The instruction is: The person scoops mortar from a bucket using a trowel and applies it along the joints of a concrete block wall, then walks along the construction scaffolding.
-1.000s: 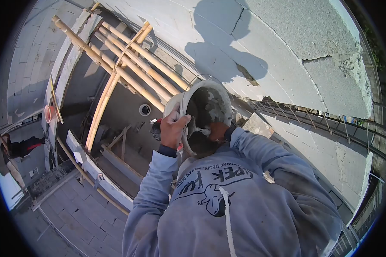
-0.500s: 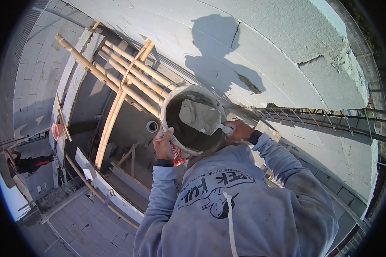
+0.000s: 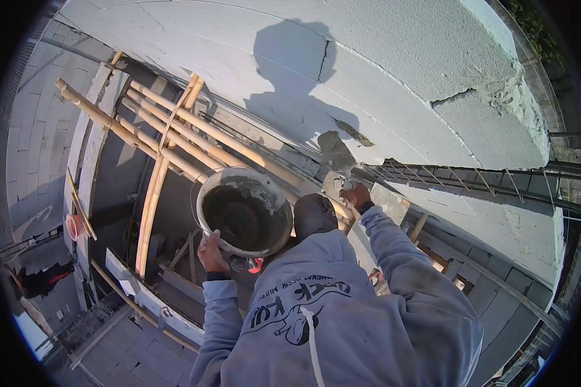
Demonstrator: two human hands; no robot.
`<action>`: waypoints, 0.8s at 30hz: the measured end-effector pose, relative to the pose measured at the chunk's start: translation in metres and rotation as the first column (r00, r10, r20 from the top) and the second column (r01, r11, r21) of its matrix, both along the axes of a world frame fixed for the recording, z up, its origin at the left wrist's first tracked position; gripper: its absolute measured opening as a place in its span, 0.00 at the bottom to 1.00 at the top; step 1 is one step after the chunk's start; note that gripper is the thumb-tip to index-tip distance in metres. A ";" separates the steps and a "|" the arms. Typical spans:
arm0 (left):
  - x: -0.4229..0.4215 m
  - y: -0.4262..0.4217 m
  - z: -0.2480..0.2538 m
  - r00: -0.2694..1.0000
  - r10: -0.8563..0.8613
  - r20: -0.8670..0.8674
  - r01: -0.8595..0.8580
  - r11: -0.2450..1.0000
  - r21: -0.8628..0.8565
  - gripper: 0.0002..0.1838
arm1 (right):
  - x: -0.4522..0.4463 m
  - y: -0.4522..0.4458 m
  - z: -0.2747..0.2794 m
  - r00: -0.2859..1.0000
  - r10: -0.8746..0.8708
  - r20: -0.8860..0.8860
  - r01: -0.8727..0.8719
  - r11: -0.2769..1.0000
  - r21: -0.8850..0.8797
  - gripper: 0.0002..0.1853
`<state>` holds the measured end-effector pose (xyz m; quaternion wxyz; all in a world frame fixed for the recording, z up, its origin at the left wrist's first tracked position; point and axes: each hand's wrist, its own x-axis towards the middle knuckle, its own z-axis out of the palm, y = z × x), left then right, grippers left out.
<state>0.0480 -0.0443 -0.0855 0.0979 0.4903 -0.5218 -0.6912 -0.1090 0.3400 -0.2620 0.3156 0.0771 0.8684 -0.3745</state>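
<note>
Left hand (image 3: 213, 253) grips round grey mortar-smeared bucket (image 3: 274, 195); right hand (image 3: 356, 195) holds grey flat-bladed trowel (image 3: 335, 153). One-sided rim grip could let bucket tip.

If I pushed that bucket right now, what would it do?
The bucket would probably keep its shape, since its round rim looks stiff. It might tip, as only the left hand is seen at its rim. Grey smears inside could feel gritty.

Grey-smeared pale bucket (image 3: 274, 201), grey hoodie (image 3: 387, 329) with black lettering (image 3: 279, 309), white drawstring (image 3: 312, 348), tan poles (image 3: 148, 219)
</note>
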 end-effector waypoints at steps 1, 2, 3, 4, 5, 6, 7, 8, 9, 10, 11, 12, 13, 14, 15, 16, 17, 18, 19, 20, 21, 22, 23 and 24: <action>0.003 -0.003 0.000 1.000 -0.001 0.021 0.001 1.000 -0.014 0.15 | -0.011 -0.004 -0.014 0.998 -0.058 0.026 0.060 0.995 -0.084 0.17; 0.006 -0.005 0.000 0.999 0.000 0.041 0.001 1.000 -0.027 0.15 | -0.019 -0.008 -0.030 0.992 -0.113 0.056 0.121 0.979 -0.164 0.17; 0.006 -0.006 0.000 0.998 0.003 0.055 -0.001 0.999 -0.039 0.15 | -0.028 -0.012 -0.039 0.983 -0.164 0.085 0.180 0.954 -0.240 0.17; 0.006 -0.005 -0.001 0.999 0.006 0.048 -0.003 0.998 -0.055 0.16 | -0.041 -0.019 -0.025 0.910 -0.234 0.342 0.333 0.904 -0.269 0.13; 0.007 -0.002 0.000 0.999 0.011 0.041 -0.008 0.997 -0.071 0.16 | -0.053 -0.025 -0.016 0.844 -0.280 0.457 0.439 0.850 -0.290 0.11; 0.006 0.001 0.003 0.999 0.017 0.035 -0.014 0.996 -0.085 0.17 | -0.064 -0.030 -0.010 0.761 -0.314 0.567 0.542 0.789 -0.291 0.10; 0.003 0.004 0.005 0.998 0.025 0.056 -0.019 0.995 -0.096 0.18 | -0.077 -0.033 -0.008 0.666 -0.335 0.667 0.638 0.719 -0.276 0.08; 0.000 0.008 0.009 0.996 0.029 0.079 -0.021 0.994 -0.105 0.18 | -0.090 -0.035 -0.010 0.631 -0.305 0.714 0.642 0.722 -0.258 0.09; -0.002 0.010 0.014 0.994 0.031 0.106 -0.019 0.993 -0.114 0.19 | -0.103 -0.039 0.000 0.638 -0.311 0.704 0.612 0.760 -0.219 0.09; -0.005 0.008 0.013 0.994 0.032 0.104 -0.020 0.993 -0.120 0.20 | -0.119 -0.045 0.017 0.649 -0.314 0.693 0.579 0.795 -0.182 0.09; -0.006 0.008 0.012 0.994 0.035 0.105 -0.022 0.992 -0.123 0.20 | -0.129 -0.048 0.028 0.659 -0.317 0.683 0.544 0.827 -0.140 0.09; -0.008 0.010 0.011 0.994 0.038 0.104 -0.025 0.992 -0.123 0.21 | -0.134 -0.045 0.032 0.679 -0.291 0.674 0.545 0.815 -0.197 0.10; -0.011 0.011 0.010 0.996 0.039 0.083 -0.032 0.995 -0.091 0.21 | -0.139 -0.045 0.037 0.665 -0.297 0.686 0.563 0.802 -0.199 0.10; -0.014 0.011 0.008 0.997 0.044 0.059 -0.041 0.997 -0.059 0.21 | -0.141 -0.045 0.044 0.652 -0.300 0.696 0.578 0.791 -0.201 0.11; -0.019 0.013 0.009 0.998 0.050 0.035 -0.049 0.998 -0.030 0.21 | -0.144 -0.046 0.050 0.640 -0.300 0.708 0.592 0.779 -0.206 0.12; -0.024 0.016 0.011 0.999 0.042 0.026 -0.041 0.998 -0.051 0.21 | -0.147 -0.045 0.054 0.626 -0.274 0.730 0.600 0.767 -0.227 0.12; -0.030 0.019 0.013 0.999 0.030 0.018 -0.029 0.997 -0.072 0.21 | -0.149 -0.047 0.060 0.643 -0.284 0.711 0.583 0.784 -0.214 0.12; -0.035 0.023 0.016 1.000 0.015 0.014 -0.014 0.996 -0.092 0.21 | -0.150 -0.050 0.071 0.657 -0.295 0.693 0.568 0.798 -0.199 0.12; -0.038 0.026 0.018 1.000 0.017 0.013 -0.015 0.995 -0.096 0.21 | -0.149 -0.050 0.079 0.671 -0.307 0.675 0.554 0.813 -0.181 0.13; -0.041 0.030 0.019 1.000 0.019 0.011 -0.017 0.995 -0.099 0.21 | -0.144 -0.046 0.078 0.725 -0.282 0.629 0.485 0.857 -0.175 0.13; -0.041 0.033 0.021 1.000 0.020 0.012 -0.018 0.995 -0.102 0.21 | -0.138 -0.041 0.082 0.700 -0.286 0.654 0.523 0.829 -0.197 0.13; -0.039 0.035 0.019 1.000 0.014 0.022 -0.011 0.994 -0.107 0.21 | -0.130 -0.035 0.087 0.675 -0.289 0.679 0.561 0.799 -0.217 0.13; -0.037 0.037 0.014 1.000 0.009 0.028 -0.005 0.993 -0.115 0.22 | -0.123 -0.031 0.092 0.651 -0.287 0.703 0.597 0.766 -0.240 0.14; -0.035 0.037 0.008 0.999 0.002 0.035 0.002 0.992 -0.124 0.22 | -0.113 -0.029 0.099 0.648 -0.305 0.698 0.606 0.761 -0.230 0.14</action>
